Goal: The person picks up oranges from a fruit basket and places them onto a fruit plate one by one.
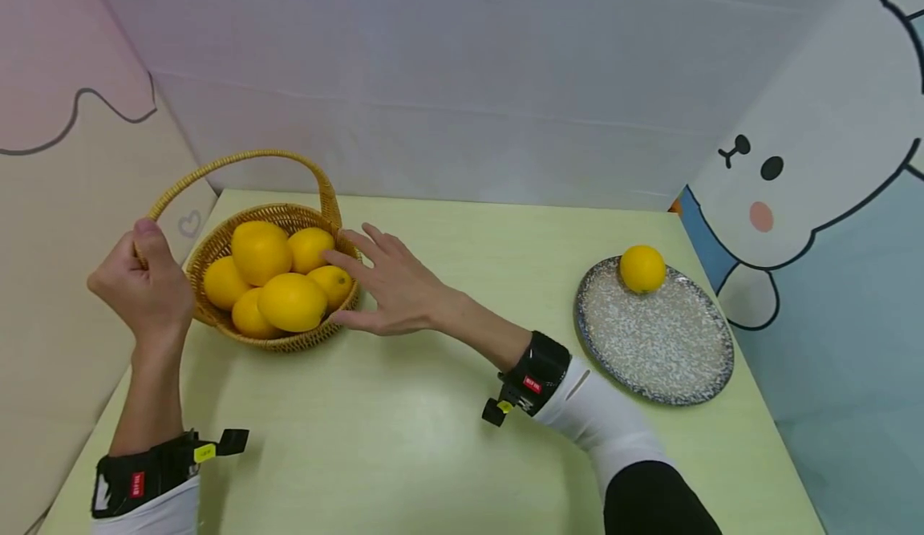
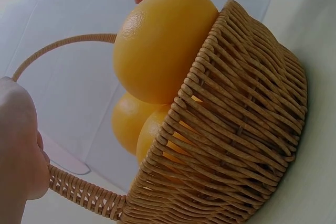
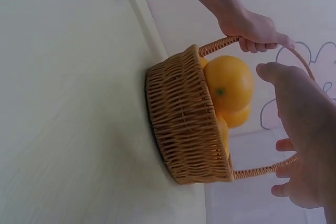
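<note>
A wicker basket (image 1: 285,342) with a tall arched handle (image 1: 260,154) stands at the left of the table, heaped with several smooth yellow-orange oranges (image 1: 292,302). My left hand (image 1: 147,282) grips the handle on its left side, thumb uppermost. Over the basket's right rim reaches my right hand (image 1: 386,282), its fingers spread beside the oranges and holding nothing. In the right wrist view, the right thumb and fingers (image 3: 310,129) stand apart in front of an orange (image 3: 229,85). Seen from the left wrist, a large orange (image 2: 163,45) bulges above the woven wall, with right fingertips just beyond it.
A speckled grey oval plate (image 1: 657,342) with a dark rim lies at the table's right, with one orange (image 1: 642,269) near its back edge. A white cloth wall (image 1: 447,78) rises behind the pale table (image 1: 375,455). Cartoon-printed sheets (image 1: 830,222) flank both sides.
</note>
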Motion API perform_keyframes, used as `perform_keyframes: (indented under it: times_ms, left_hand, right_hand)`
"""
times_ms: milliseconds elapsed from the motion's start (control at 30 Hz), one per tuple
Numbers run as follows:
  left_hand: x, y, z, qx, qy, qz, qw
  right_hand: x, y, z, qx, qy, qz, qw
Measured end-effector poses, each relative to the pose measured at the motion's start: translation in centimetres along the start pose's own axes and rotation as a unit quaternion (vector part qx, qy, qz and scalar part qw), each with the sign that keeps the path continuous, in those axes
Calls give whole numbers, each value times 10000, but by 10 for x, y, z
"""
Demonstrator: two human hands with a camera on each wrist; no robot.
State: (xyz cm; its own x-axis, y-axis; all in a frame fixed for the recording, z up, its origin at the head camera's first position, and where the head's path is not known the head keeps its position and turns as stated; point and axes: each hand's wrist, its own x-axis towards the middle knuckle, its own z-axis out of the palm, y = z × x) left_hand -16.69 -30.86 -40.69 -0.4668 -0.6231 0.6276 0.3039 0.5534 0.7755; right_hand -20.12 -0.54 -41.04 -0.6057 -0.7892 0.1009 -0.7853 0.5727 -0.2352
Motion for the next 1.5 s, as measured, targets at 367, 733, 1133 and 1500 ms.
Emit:
perform_keyframes:
  times_ms: [367, 733, 1133, 1500]
  left_hand:
    - [1, -1, 3, 9, -7, -5, 10000]
    - [2, 4, 2, 7, 2, 92, 10000]
    - [2, 3, 1, 9, -9, 59, 10000]
    - [0, 2, 0, 55, -19, 11, 10000]
  right_hand:
    - [24, -29, 7, -199, -192, -236, 9993]
    - [45, -50, 17, -481, -520, -304, 9970]
    - [53, -59, 24, -684, -630, -441, 9947]
    - [54, -58, 28, -966, -421, -939, 9900]
